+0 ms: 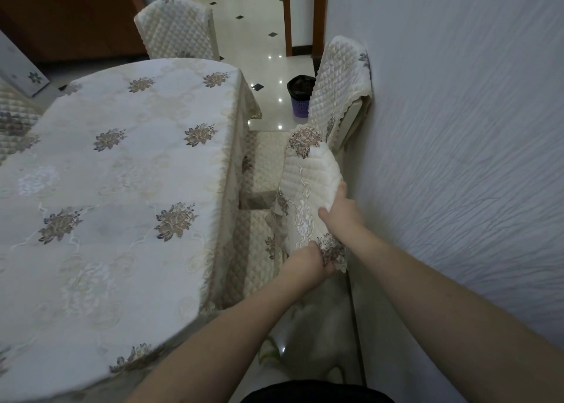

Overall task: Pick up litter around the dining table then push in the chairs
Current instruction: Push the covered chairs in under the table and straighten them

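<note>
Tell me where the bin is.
The bin stands on the floor at upper centre-right of the head view, beyond the table corner, just left of the far chair by the wall.

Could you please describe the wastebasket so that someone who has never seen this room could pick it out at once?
Start at the dining table with its flowered cloth and look past its far right corner to the glossy tiled floor. There, just left of the far quilted chair against the wall, stands the wastebasket. It is the only purple thing here, a perforated bin lined with a black bag.

Home dining room; clothed table [122, 173]; quilted chairs [177, 27].
</note>
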Demonstrator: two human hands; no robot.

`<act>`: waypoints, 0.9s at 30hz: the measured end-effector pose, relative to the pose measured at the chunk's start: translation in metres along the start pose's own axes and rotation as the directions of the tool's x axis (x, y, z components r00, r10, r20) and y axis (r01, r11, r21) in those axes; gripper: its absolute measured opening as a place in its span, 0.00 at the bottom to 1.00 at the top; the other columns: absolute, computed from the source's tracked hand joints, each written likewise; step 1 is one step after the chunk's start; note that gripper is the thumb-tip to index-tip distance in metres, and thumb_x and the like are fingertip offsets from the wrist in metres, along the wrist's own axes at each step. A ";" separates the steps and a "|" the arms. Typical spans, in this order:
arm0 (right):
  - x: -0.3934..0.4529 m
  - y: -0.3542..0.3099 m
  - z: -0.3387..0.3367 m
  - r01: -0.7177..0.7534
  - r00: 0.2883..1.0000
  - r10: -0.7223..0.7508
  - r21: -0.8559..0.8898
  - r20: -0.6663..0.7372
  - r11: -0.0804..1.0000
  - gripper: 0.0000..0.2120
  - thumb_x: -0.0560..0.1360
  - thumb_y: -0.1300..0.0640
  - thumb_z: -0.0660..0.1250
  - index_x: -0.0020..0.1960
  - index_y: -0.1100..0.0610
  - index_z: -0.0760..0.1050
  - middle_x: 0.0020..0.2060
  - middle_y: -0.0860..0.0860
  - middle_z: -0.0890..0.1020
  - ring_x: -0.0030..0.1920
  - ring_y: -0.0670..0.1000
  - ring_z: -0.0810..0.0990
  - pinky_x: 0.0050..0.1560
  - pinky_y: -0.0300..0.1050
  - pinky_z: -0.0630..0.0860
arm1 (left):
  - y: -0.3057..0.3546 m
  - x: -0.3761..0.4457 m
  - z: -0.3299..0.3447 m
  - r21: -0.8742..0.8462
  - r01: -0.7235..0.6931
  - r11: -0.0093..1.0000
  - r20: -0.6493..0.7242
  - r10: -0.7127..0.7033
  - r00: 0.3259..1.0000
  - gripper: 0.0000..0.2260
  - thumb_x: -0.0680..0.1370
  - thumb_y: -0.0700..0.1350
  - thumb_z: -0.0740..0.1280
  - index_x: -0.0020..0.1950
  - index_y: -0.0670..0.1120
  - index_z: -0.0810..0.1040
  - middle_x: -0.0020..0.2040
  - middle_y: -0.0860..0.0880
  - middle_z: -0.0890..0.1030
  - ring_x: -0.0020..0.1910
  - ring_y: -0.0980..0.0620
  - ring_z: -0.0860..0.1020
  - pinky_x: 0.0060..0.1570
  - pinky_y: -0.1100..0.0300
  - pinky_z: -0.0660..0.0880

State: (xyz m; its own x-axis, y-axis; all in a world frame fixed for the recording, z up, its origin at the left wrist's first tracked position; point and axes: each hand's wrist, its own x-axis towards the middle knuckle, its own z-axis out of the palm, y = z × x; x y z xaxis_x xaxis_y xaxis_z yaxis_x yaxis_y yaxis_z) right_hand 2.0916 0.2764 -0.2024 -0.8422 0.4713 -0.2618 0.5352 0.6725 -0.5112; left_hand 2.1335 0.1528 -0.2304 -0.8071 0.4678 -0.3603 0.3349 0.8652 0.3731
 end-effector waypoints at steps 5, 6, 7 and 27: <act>0.006 0.004 0.001 -0.014 1.000 0.014 0.085 0.002 0.996 0.43 0.75 0.50 0.66 0.77 0.52 0.40 0.62 0.61 0.75 0.56 0.64 0.77 0.53 0.53 0.74 | 0.002 0.006 -0.001 -0.012 0.004 1.000 0.012 -0.004 1.000 0.21 0.77 0.56 0.61 0.57 0.39 0.69 0.53 0.38 0.79 0.52 0.38 0.78 0.44 0.52 0.71; 0.007 0.005 0.001 -0.015 1.000 0.016 0.092 0.000 0.996 0.43 0.75 0.50 0.67 0.77 0.52 0.41 0.62 0.61 0.76 0.57 0.64 0.77 0.54 0.53 0.74 | 0.003 0.007 0.000 -0.013 0.004 1.000 0.017 -0.004 1.000 0.21 0.77 0.56 0.61 0.58 0.39 0.69 0.53 0.38 0.79 0.52 0.38 0.78 0.45 0.52 0.72; 0.008 0.006 0.001 -0.016 1.000 0.016 0.098 -0.001 0.995 0.43 0.75 0.50 0.67 0.77 0.52 0.40 0.62 0.61 0.76 0.56 0.64 0.77 0.54 0.53 0.74 | 0.003 0.008 0.000 -0.014 0.003 1.000 0.020 -0.002 1.000 0.21 0.77 0.56 0.62 0.58 0.39 0.69 0.53 0.38 0.79 0.52 0.38 0.78 0.45 0.52 0.72; -0.019 0.025 0.012 0.108 0.993 -0.107 -0.018 0.042 0.994 0.48 0.75 0.46 0.66 0.77 0.54 0.33 0.78 0.55 0.52 0.73 0.59 0.63 0.68 0.56 0.67 | -0.050 -0.014 -0.042 -0.117 -0.068 0.991 0.076 0.077 0.994 0.20 0.81 0.56 0.57 0.70 0.49 0.69 0.62 0.48 0.79 0.57 0.50 0.78 0.55 0.56 0.73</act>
State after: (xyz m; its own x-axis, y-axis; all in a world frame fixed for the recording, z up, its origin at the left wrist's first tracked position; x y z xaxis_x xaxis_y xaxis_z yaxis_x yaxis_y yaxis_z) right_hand 2.1202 0.2775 -0.2207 -0.8965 0.3723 -0.2402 0.4426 0.7292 -0.5218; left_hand 2.1077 0.0959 -0.2081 -0.7396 0.5453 -0.3945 0.3294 0.8045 0.4943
